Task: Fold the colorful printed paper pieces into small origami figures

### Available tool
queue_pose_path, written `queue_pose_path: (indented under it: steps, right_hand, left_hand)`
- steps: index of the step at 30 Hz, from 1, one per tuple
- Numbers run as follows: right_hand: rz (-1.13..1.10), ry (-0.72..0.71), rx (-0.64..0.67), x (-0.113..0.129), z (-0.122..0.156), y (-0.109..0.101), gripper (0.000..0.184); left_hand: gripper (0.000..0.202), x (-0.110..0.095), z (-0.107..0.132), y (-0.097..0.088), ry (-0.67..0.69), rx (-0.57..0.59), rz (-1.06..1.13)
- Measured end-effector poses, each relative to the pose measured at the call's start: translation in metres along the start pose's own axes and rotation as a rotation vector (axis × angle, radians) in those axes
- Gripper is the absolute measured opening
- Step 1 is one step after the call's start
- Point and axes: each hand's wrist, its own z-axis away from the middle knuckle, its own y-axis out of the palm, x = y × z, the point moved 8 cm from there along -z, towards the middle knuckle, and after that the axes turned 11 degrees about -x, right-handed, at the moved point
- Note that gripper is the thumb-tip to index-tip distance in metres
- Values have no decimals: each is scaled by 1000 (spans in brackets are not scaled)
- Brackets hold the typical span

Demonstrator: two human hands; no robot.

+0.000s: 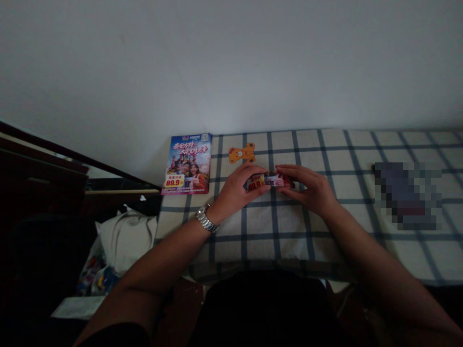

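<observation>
Over the checked cloth, both my hands hold a small folded flyer [274,180], colourfully printed, with part of a yellow price label showing. My left hand [239,187], with a metal watch [207,219] on its wrist, pinches the flyer's left part between thumb and fingers. On the other side, the thumb and fingers of my right hand [307,187] close on its right part. Fingers cover portions of the paper, so its full folded shape is hidden. To the left lies a flat flyer [190,164] with similar print; there may be several in a stack.
A blue-and-white checked cloth [289,241] covers the table against a pale wall [231,67]. An orange teddy bear figure [242,153] lies beyond my left hand. A blurred dark object [401,193] rests at right. Down at left stands a white bag [126,236].
</observation>
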Motion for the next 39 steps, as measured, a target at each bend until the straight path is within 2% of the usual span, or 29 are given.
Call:
queue_pose_path:
  steps: [4, 9, 14, 21, 25, 28, 30, 34, 39]
  right_hand:
    - [-19, 5, 11, -1, 0, -1, 52]
    - [-18, 15, 5, -2, 0, -2, 50]
    - [-6, 44, -2, -7, 1, 0, 38]
    - [8, 150, -26, -21, 4, 0, 36]
    - [51, 222, -95, -27, 4, -7, 33]
    - [54, 274, -132, -30, 5, -9, 31]
    - [41, 298, -140, -32, 5, -9, 30]
    - [13, 309, -116, -34, 6, -7, 33]
    - [-64, 264, -57, -32, 7, -2, 48]
  left_hand:
    - [33, -1, -1, -2, -2, -14, 10]
    - [28, 5, -2, -5, -76, -37, -8]
    - [31, 9, -2, -4, -125, -33, -5]
    - [42, 10, -1, -3, -208, 2, 88]
    - [47, 6, 0, -2, -157, 20, 173]
    - [55, 4, 1, 1, -95, 44, 126]
    - [51, 5, 2, 2, -70, 49, 78]
    - [44, 10, 2, 3, -87, 33, 57]
    - [41, 12, 1, 2, -151, 29, 81]
